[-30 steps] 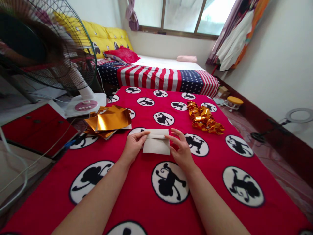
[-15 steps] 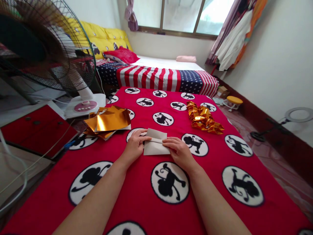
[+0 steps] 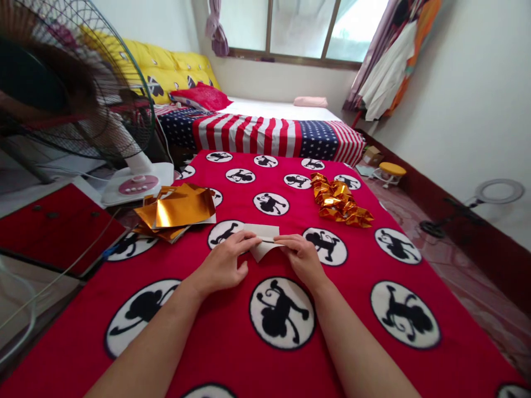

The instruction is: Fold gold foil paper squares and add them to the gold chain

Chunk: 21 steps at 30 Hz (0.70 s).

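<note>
Two hands (image 3: 224, 262) (image 3: 305, 261), one pale paper (image 3: 262, 251), one fan (image 3: 35, 72), one stool (image 3: 392, 169), one ring light (image 3: 479, 192)

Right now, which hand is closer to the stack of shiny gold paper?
The left. The left hand is just right of the gold paper stack and nearer the person; the right hand is farther right, across the pale folded paper.

A fan (image 3: 138, 163) stands at left, a yellow-topped stool (image 3: 392, 169) and ring light (image 3: 480, 193) at right, and a red cushion (image 3: 204, 97) lies on the bed (image 3: 263, 107).
</note>
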Tool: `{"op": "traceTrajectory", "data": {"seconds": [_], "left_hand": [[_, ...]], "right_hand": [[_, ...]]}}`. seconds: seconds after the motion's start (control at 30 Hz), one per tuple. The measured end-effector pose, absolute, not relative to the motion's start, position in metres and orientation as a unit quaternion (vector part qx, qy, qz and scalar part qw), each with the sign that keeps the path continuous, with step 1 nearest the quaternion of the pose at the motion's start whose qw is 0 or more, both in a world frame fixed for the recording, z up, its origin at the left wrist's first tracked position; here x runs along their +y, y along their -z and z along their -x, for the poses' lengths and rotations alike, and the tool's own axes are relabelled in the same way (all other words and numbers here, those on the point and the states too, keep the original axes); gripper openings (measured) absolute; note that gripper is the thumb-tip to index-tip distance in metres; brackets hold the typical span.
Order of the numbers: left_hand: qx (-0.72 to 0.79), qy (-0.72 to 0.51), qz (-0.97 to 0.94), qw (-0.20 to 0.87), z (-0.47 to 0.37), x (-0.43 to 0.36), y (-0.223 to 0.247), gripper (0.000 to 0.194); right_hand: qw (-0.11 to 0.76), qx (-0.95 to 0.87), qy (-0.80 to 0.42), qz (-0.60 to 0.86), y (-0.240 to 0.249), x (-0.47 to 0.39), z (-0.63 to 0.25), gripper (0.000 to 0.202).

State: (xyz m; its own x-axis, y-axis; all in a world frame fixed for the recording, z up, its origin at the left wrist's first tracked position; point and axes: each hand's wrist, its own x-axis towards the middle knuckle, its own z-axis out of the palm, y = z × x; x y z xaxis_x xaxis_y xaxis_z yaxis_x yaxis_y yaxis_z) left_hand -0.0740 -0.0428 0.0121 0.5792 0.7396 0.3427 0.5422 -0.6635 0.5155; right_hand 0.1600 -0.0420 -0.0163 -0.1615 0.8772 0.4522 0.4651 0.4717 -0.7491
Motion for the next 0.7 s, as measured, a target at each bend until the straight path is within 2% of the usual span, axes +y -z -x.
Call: {"op": "traceTrajectory", "data": {"seconds": [0.07,0.17,0.23,0.33,0.43,0.5,0.63,0.7], "left_hand": [[0.372,-0.286,-0.866,0.172,0.068,-0.038,-0.008,0.058],[0.408,-0.331,-0.840,0.138,0.058,-0.025,-0.004,0.036],[0.418,-0.368,-0.825,0.101,0.051,-0.015,-0.006,0.029],[0.409,-0.414,-0.811,0.059,0.043,0.001,-0.013,0.035],[0.399,-0.405,-0.821,0.058,0.041,0.012,-0.012,0.045],[0.398,-0.375,-0.834,0.064,0.042,0.014,-0.007,0.051],[0.425,-0.323,-0.844,0.061,0.046,0.008,0.000,0.051],[0.433,-0.308,-0.844,0.071,0.047,0.005,-0.001,0.058]], "right_hand": [[0.466,-0.715,-0.239,0.463,0.017,-0.041,-0.160,0.027],[0.485,-0.699,-0.249,0.463,0.013,-0.035,-0.159,0.027],[0.501,-0.695,-0.235,0.459,0.006,-0.029,-0.158,0.027],[0.524,-0.702,-0.176,0.449,-0.002,-0.016,-0.157,0.029],[0.531,-0.710,-0.123,0.445,0.002,-0.005,-0.159,0.035],[0.517,-0.723,-0.123,0.441,0.009,-0.002,-0.162,0.037],[0.483,-0.746,-0.163,0.428,0.020,-0.003,-0.165,0.039],[0.475,-0.745,-0.178,0.434,0.020,-0.006,-0.164,0.040]]}}
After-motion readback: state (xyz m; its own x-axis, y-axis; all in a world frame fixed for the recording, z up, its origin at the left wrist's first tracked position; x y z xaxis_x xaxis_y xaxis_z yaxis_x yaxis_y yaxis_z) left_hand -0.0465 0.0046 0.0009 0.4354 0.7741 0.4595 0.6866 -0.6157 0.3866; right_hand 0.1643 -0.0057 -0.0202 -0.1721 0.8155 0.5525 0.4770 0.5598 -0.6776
